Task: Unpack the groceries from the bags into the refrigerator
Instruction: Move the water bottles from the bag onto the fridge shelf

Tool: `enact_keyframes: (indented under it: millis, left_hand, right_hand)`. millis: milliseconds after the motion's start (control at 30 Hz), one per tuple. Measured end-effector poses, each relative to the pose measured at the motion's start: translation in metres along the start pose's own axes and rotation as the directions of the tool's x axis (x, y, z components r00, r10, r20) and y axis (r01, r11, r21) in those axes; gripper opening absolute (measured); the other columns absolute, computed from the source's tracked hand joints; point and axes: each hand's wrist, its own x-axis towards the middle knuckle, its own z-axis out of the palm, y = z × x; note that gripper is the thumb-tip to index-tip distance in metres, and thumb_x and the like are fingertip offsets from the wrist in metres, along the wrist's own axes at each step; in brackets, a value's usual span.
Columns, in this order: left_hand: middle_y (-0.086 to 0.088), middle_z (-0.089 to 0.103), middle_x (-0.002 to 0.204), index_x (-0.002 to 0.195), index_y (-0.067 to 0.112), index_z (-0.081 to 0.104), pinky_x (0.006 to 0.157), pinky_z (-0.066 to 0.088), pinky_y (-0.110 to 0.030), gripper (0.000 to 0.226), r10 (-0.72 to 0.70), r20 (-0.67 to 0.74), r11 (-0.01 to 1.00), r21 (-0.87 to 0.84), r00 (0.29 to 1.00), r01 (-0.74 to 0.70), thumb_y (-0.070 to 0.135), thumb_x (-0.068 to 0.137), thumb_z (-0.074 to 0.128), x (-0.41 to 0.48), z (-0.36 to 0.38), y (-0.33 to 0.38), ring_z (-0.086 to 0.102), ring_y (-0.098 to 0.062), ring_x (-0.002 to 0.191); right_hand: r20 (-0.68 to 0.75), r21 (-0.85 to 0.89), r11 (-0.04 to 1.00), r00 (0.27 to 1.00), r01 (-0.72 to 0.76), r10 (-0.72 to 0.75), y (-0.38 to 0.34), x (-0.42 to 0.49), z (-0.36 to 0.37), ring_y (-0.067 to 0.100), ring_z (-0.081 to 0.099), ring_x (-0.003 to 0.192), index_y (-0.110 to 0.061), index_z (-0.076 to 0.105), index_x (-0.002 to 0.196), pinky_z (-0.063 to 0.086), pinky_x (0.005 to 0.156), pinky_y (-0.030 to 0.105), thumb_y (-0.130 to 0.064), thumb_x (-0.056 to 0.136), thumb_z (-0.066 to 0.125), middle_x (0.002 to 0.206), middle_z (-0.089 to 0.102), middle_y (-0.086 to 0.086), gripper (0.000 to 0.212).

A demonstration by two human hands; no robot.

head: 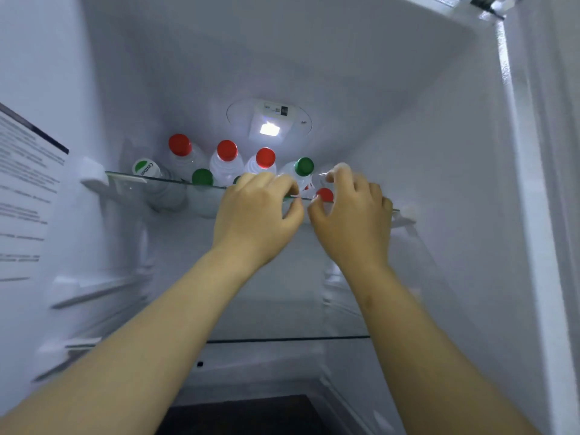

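Inside, fridge shelf w/ red/green-capped bottles.

Upper glass shelf carries clear plastic water bottles, caps turned to the camera. Along the back edge: three back red-cap bottles in a row. Left end: Cestbon bottle with a green-and-white cap. Near the front edge, left of middle: left green-cap bottle. Right of middle: right green-cap bottle. At the front edge, right part: front red-cap bottle. Upright or lying: cannot tell. Lower glass shelf underneath.
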Motion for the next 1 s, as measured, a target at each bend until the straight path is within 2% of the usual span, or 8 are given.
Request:
enact_keyframes:
  millis: [67, 167, 233, 367, 467, 767, 900, 1000]
  left_hand:
    - [-0.002, 0.066, 0.081, 0.086, 0.013, 0.066, 0.067, 0.042, -0.031, 0.033, 0.013, -0.058, 1.000, -0.018, 0.998, -0.014, 0.034, 0.080, 0.041, -0.020, -0.005, 0.007, 0.056, -0.026, 0.080]
    - [-0.002, 0.067, 0.080, 0.086, 0.013, 0.067, 0.067, 0.044, -0.031, 0.032, -0.021, -0.042, 0.999, -0.046, 0.999, 0.019, 0.032, 0.079, 0.042, -0.053, -0.010, 0.017, 0.058, -0.027, 0.078]
    - [-0.002, 0.067, 0.083, 0.088, 0.012, 0.067, 0.065, 0.044, -0.031, 0.032, -0.045, 0.012, 0.998, -0.043, 0.999, 0.045, 0.032, 0.080, 0.043, -0.074, -0.012, 0.022, 0.060, -0.027, 0.080]
    - [-0.003, 0.068, 0.086, 0.092, 0.012, 0.067, 0.065, 0.045, -0.031, 0.034, -0.051, 0.129, 0.998, -0.019, 0.990, 0.054, 0.033, 0.083, 0.042, -0.115, -0.018, 0.032, 0.061, -0.025, 0.079]
    - [-0.003, 0.068, 0.086, 0.093, 0.011, 0.068, 0.066, 0.042, -0.028, 0.036, -0.088, 0.208, 0.995, -0.034, 0.974, 0.097, 0.033, 0.083, 0.042, -0.144, -0.024, 0.040, 0.061, -0.024, 0.078]
    - [-0.001, 0.067, 0.087, 0.092, 0.012, 0.067, 0.067, 0.048, -0.033, 0.033, -0.129, 0.417, 0.956, -0.190, 0.900, 0.225, 0.033, 0.082, 0.043, -0.232, -0.041, 0.087, 0.061, -0.023, 0.077]
    - [-0.003, 0.069, 0.091, 0.095, 0.010, 0.069, 0.069, 0.048, -0.030, 0.036, -0.128, 0.498, 0.937, -0.223, 0.858, 0.269, 0.032, 0.084, 0.043, -0.268, -0.046, 0.113, 0.064, -0.023, 0.079]
    - [-0.002, 0.068, 0.089, 0.095, 0.011, 0.069, 0.066, 0.049, -0.029, 0.036, -0.071, 0.576, 0.914, -0.290, 0.814, 0.285, 0.033, 0.083, 0.043, -0.295, -0.050, 0.141, 0.063, -0.023, 0.078]
  right_hand:
    - [0.011, 0.006, 1.000, 1.000, 0.007, -0.007, -0.002, -0.024, -0.011, 0.033, 0.055, 0.097, -0.012, 0.059, 0.109, 0.039, 0.080, 0.040, -0.027, 0.081, 0.057, 0.104, 0.063, 0.008, 0.032]
    - [0.145, -0.013, 0.999, 0.989, -0.039, 0.041, -0.002, -0.059, -0.028, 0.028, 0.052, 0.108, -0.016, 0.056, 0.117, 0.037, 0.086, 0.039, -0.031, 0.085, 0.056, 0.117, 0.060, 0.003, 0.036]
    - [0.201, -0.023, 0.999, 0.979, -0.035, 0.039, -0.002, -0.083, -0.037, 0.025, 0.052, 0.108, -0.017, 0.056, 0.118, 0.038, 0.088, 0.039, -0.032, 0.086, 0.056, 0.118, 0.060, 0.002, 0.036]
    - [0.229, -0.068, 0.998, 0.973, -0.009, 0.024, -0.001, -0.126, -0.049, 0.025, 0.063, 0.089, -0.016, 0.063, 0.103, 0.048, 0.074, 0.038, -0.032, 0.077, 0.056, 0.098, 0.067, 0.003, 0.032]
    - [0.275, -0.074, 0.997, 0.961, -0.019, 0.039, 0.003, -0.154, -0.061, 0.024, 0.064, 0.084, -0.015, 0.063, 0.099, 0.049, 0.070, 0.036, -0.031, 0.074, 0.056, 0.094, 0.067, 0.003, 0.031]
    - [0.385, -0.151, 0.987, 0.917, -0.051, 0.107, 0.007, -0.243, -0.121, 0.023, 0.063, 0.089, -0.016, 0.064, 0.102, 0.049, 0.074, 0.033, -0.036, 0.078, 0.048, 0.099, 0.067, 0.000, 0.035]
    - [0.449, -0.250, 0.964, 0.871, -0.094, 0.201, 0.011, -0.282, -0.160, 0.020, 0.065, 0.088, -0.018, 0.064, 0.102, 0.051, 0.074, 0.033, -0.039, 0.080, 0.042, 0.098, 0.068, -0.002, 0.037]
    - [0.485, -0.317, 0.936, 0.822, -0.154, 0.299, 0.016, -0.314, -0.196, 0.019, 0.065, 0.088, -0.019, 0.064, 0.102, 0.051, 0.074, 0.033, -0.039, 0.079, 0.042, 0.097, 0.067, -0.003, 0.037]
